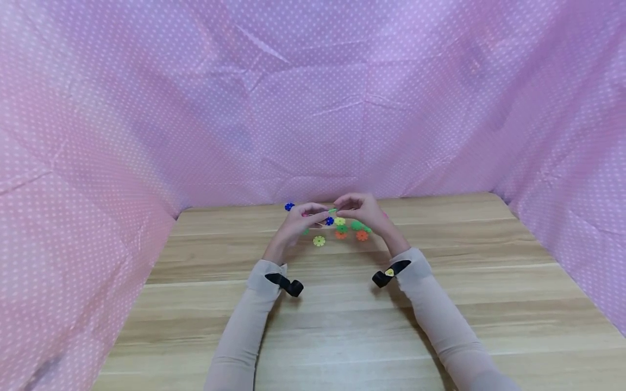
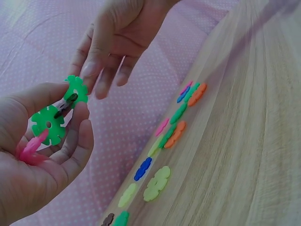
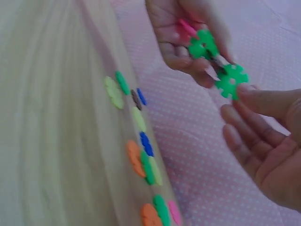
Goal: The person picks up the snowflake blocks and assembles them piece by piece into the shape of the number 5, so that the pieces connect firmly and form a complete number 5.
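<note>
My left hand holds a short chain of notched plastic snowflake discs above the far part of the table. In the left wrist view a pink disc sits near the palm, joined to a green disc. A dark brown disc, seen edge-on, links that one to a second green disc at the outer end. Left fingers and thumb pinch around the brown and outer green pieces. My right hand pinches the outer green disc's edge between thumb and index finger, its other fingers loosely bent.
Loose discs lie under and around the hands: a yellow one nearest me, two orange ones, including the right one, several green ones, and a blue one at the far left. Behind the wooden table hangs a pink dotted cloth.
</note>
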Action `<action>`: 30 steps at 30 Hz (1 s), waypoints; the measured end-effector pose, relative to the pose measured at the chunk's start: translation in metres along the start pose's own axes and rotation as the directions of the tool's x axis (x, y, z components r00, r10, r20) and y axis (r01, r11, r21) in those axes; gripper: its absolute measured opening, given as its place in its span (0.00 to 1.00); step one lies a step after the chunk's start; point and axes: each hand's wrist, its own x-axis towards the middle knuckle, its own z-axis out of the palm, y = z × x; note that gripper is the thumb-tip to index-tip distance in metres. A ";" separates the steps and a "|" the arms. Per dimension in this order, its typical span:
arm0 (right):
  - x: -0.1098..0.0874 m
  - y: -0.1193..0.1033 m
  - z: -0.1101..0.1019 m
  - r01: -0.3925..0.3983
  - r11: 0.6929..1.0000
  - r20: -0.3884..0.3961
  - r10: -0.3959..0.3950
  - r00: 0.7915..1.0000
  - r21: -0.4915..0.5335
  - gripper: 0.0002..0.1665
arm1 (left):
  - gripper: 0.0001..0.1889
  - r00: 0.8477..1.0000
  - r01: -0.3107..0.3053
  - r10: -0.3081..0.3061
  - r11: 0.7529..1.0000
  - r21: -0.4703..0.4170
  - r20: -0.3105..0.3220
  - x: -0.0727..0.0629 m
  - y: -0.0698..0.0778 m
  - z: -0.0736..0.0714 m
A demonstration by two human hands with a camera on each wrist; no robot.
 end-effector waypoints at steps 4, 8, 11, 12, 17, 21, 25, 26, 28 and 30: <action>0.000 -0.001 -0.011 -0.070 0.997 0.087 0.073 0.993 -0.044 0.17 | 0.17 1.000 -0.006 0.006 0.999 0.033 0.001 -0.001 0.000 -0.002; 0.000 -0.001 -0.019 -0.103 0.989 0.176 0.121 0.977 -0.110 0.18 | 0.18 1.000 -0.016 0.014 0.997 0.070 0.017 -0.002 0.000 -0.004; 0.000 0.001 -0.025 -0.088 0.981 0.242 0.129 0.962 -0.173 0.18 | 0.20 0.999 -0.020 0.017 0.996 0.091 0.037 -0.002 -0.001 -0.005; -0.001 0.002 -0.028 -0.080 0.979 0.261 0.128 0.957 -0.186 0.18 | 0.20 0.999 -0.021 0.017 0.995 0.100 0.044 -0.001 -0.001 -0.005; -0.004 0.008 -0.039 -0.062 0.969 0.325 0.141 0.935 -0.241 0.18 | 0.20 0.998 -0.031 0.025 0.993 0.115 0.055 -0.002 0.000 -0.005; -0.008 0.013 -0.045 -0.012 0.941 0.373 0.146 0.916 -0.338 0.16 | 0.19 0.997 -0.014 0.009 0.997 0.073 0.075 -0.004 0.001 -0.004; -0.011 0.019 -0.048 0.043 0.922 0.405 0.126 0.905 -0.384 0.16 | 0.22 0.997 -0.011 0.007 0.999 0.050 0.083 -0.004 0.000 -0.004; -0.011 0.021 -0.048 0.054 0.922 0.410 0.117 0.904 -0.383 0.17 | 0.22 0.997 -0.013 0.009 0.999 0.049 0.080 -0.004 0.000 -0.003; -0.013 0.025 -0.048 0.066 0.919 0.413 0.109 0.904 -0.388 0.17 | 0.22 0.997 -0.014 0.011 0.999 0.044 0.078 -0.004 0.000 -0.003; -0.016 0.029 -0.048 0.060 0.917 0.410 0.117 0.905 -0.394 0.17 | 0.20 0.996 -0.001 -0.001 1.000 0.026 0.085 -0.004 0.000 -0.003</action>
